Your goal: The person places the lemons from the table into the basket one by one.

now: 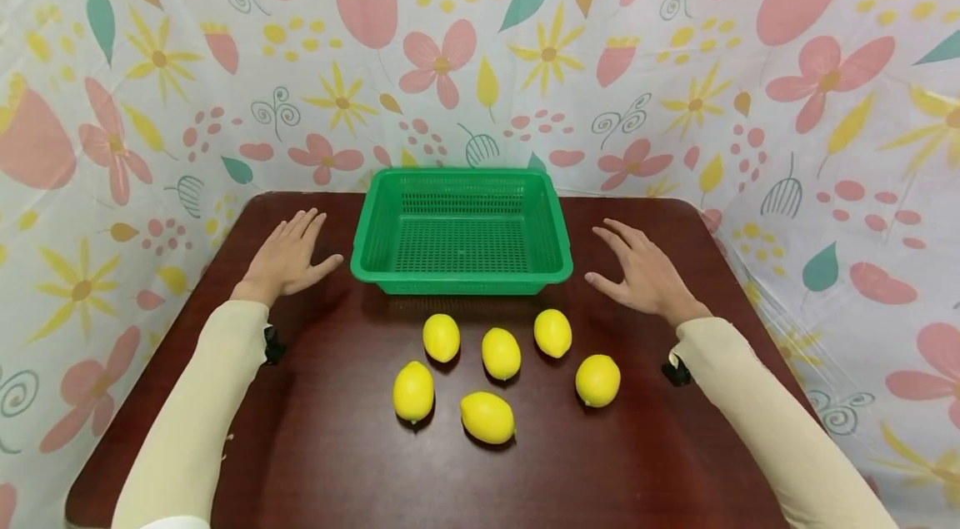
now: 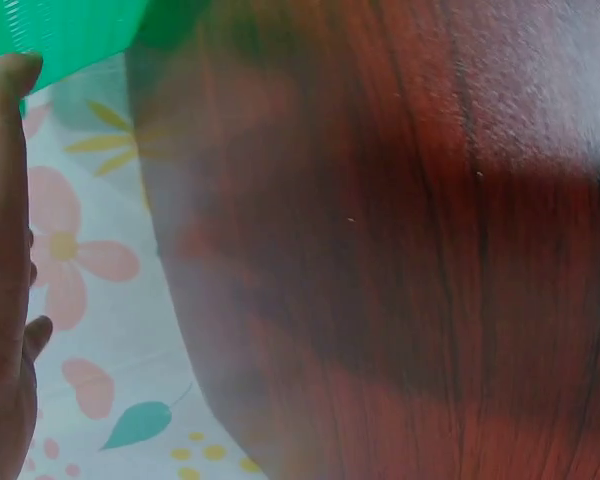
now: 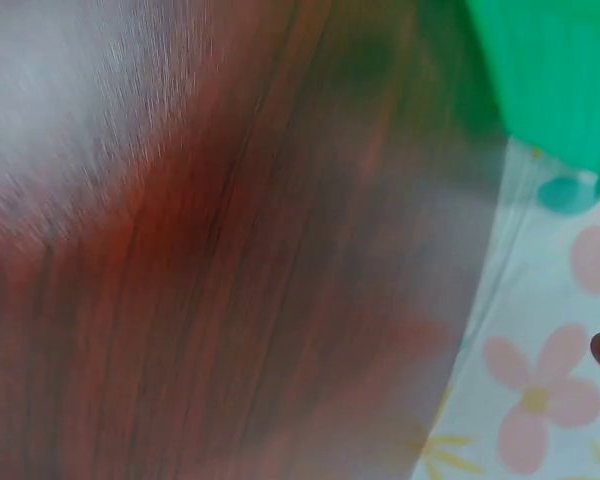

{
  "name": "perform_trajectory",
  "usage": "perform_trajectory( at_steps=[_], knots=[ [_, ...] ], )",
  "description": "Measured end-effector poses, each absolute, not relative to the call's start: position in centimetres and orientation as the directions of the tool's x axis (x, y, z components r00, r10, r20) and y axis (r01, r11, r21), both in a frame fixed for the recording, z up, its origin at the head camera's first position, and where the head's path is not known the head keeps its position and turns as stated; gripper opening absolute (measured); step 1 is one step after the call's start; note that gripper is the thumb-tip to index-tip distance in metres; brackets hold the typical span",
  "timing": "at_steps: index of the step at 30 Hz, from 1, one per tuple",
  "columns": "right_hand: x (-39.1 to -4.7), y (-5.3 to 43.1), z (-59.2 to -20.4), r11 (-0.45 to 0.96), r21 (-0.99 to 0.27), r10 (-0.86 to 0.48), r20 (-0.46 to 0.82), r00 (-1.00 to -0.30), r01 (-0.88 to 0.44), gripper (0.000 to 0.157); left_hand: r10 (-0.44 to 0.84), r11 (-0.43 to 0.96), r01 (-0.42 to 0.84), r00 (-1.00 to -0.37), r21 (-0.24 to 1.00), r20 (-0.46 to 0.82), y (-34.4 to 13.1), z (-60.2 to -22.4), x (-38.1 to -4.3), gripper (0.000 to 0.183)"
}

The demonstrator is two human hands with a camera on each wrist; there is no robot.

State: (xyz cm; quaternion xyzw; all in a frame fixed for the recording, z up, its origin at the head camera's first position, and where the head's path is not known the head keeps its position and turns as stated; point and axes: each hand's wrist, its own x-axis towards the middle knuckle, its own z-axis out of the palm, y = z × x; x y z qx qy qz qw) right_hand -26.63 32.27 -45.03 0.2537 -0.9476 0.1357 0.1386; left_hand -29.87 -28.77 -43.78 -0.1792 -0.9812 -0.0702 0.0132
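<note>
A green plastic basket [image 1: 461,277] with slotted sides stands at the back middle of the table, and nothing lies in it. My left hand [image 1: 288,256] is held just left of it, fingers extended and thumb pointing at the rim. On the other side, my right hand [image 1: 641,272] has its fingers spread, apart from the basket. Several yellow lemons lie in front of the basket, among them one lemon [image 1: 442,338] at its near side, one lemon [image 1: 487,418] closest to me and one lemon [image 1: 597,381] at the right. Neither hand touches a lemon.
The dark red-brown wooden table [image 1: 337,462] has rounded corners. A white curtain [image 1: 480,54] printed with flowers and leaves hangs behind it and along both sides. Black bands [image 1: 274,344] sit at my wrists.
</note>
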Motion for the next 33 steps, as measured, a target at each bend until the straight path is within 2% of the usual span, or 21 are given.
perform_trajectory(
  at_steps=[7,11,16,21,29,33],
  knots=[
    [-23.4,30.6,-43.6,0.763,-0.239,-0.487,0.397,-0.778,-0.6,0.079,0.342,0.9,0.393,-0.905,0.189,0.252,-28.6,-43.1,-29.3,0.069],
    [-21.3,29.8,-43.1,0.731,-0.253,-0.51,0.416,-0.753,-0.634,0.078,0.352,0.884,0.419,-0.888,0.207,0.296,-27.6,-42.9,-29.3,0.067],
    [-18.9,29.0,-42.9,0.691,-0.245,-0.551,0.431,-0.715,-0.68,0.078,0.323,0.876,0.395,-0.906,0.276,0.273,-26.5,-43.0,-29.1,0.066],
    [-17.3,28.7,-43.5,0.673,-0.221,-0.582,0.432,-0.689,-0.706,0.078,0.251,0.856,0.326,-0.941,0.401,0.228,-25.6,-43.4,-28.7,0.067],
    [-14.8,28.8,-44.8,0.676,-0.237,-0.582,0.41,-0.702,-0.698,0.081,0.151,0.672,0.274,-0.96,0.688,0.236,-23.5,-44.9,-28.3,0.062],
    [-14.1,29.1,-45.3,0.67,-0.233,-0.574,0.44,-0.691,-0.705,0.079,0.109,0.587,0.202,-0.979,0.784,0.171,-23.0,-45.4,-28.1,0.066]
  ],
)
